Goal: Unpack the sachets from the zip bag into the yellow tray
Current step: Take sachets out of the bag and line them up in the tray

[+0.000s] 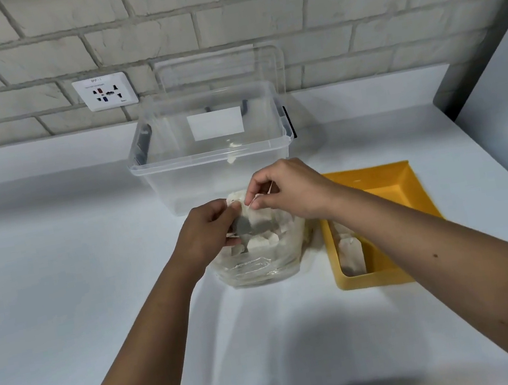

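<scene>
left grip (205, 230): pinching zip bag (258, 267) mouth
right grip (289, 190): pinching sachet (256, 217) at bag mouth
yellow tray (374, 278): just right of bag, on tabletop (55, 259)
clear tub (214, 165): just beyond bag

Yellow tray (413, 186), white sachets (352, 255)

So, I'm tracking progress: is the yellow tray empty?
No, a white sachet lies in the tray, near its front wall.
</scene>
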Motion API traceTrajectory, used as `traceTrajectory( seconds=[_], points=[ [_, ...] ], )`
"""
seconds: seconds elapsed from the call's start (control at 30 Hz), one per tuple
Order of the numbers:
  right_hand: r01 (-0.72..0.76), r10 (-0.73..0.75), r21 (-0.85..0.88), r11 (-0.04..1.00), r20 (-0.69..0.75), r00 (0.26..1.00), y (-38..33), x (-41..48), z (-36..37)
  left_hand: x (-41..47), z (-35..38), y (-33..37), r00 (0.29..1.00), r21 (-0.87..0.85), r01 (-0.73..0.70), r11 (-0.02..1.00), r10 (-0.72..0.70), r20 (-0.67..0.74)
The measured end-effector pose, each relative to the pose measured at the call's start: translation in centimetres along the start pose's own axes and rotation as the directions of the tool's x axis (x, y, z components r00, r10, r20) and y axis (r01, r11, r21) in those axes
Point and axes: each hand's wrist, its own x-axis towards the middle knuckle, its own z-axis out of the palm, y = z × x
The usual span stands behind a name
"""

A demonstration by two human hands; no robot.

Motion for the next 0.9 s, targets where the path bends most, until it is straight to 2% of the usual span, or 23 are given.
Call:
traceTrajectory(
  seconds=[0.13, 0.3, 0.43, 0.57, 0.63, 0.73, 0.9],
  points=[
    [-0.03, 0.036, 0.076, 0.997, -0.077, 0.996, 0.3, 0.7, 0.7, -0.2, 0.3, 0.6, 0.996, -0.16, 0.079, 0.984, -0.073, 0.045],
    [-0.113, 0.14, 0.261, 0.959, -0.085, 0.987, 0.5, 1.2, 1.4, -0.3, 0.1, 0.5, 0.99, -0.226, 0.135, 0.965, -0.121, 0.076],
    [-0.15, 0.169, 0.345, 0.927, -0.026, 0.985, 0.3, 1.4, 1.8, -0.5, 0.2, -0.1, 0.997, -0.101, 0.065, 0.993, -0.061, 0.04],
    [-0.213, 0.246, 0.437, 0.874, -0.021, 0.969, 0.8, 1.1, 2.3, 0.3, -0.5, -0.8, 0.989, 0.042, 0.012, 0.999, -0.005, -0.151],
    [-0.236, 0.247, 0.292, 0.927, 0.001, 0.969, 1.4, 0.6, 3.1, 0.7, -0.9, -0.9, 0.978, 0.027, 0.011, 1.0, -0.005, -0.208],
    [-0.131, 0.132, -0.007, 0.991, 0.039, 0.991, 1.8, -0.1, 4.5, 0.8, -1.2, -0.8, 0.981, -0.02, 0.002, 1.0, -0.006, -0.196],
    [0.037, -0.004, -0.278, 0.96, 0.117, 0.993, 1.8, -0.4, 5.2, 0.6, -1.1, -0.9, 0.988, -0.057, 0.004, 0.998, -0.013, -0.154]
  ],
)
